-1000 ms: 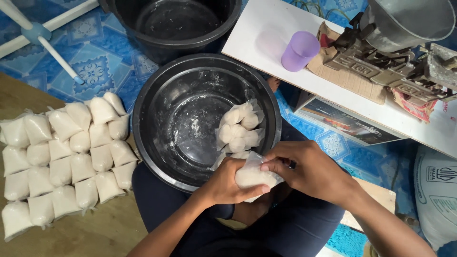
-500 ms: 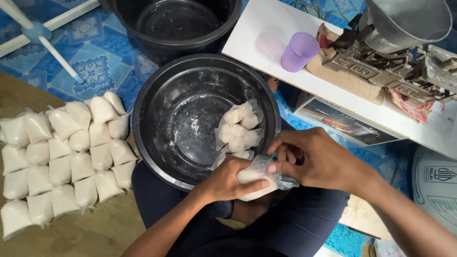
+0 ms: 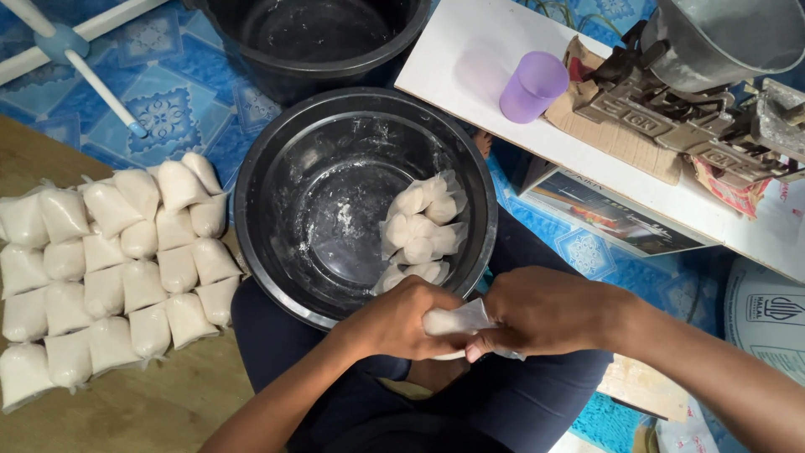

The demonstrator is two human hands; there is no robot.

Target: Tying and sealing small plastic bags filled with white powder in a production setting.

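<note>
A small white bag (image 3: 453, 323) is held over the lap, just below the bowl (image 3: 277, 277) rim, its long axis running left to right. It is clasped by the left hand (image 3: 402, 319) and pinched at its other end by the right hand (image 3: 545, 310), both equally near.

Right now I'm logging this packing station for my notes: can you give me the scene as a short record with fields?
left hand: grips a small white bag over the lap
right hand: pinches the same bag from the other side
basin: dark, round, holds a few filled bags at its right side
finished bags: rows of white bags on the wooden board, left of the basin
bucket: black, behind the basin
cup: purple, on the white shelf
floor: blue patterned mat
</note>
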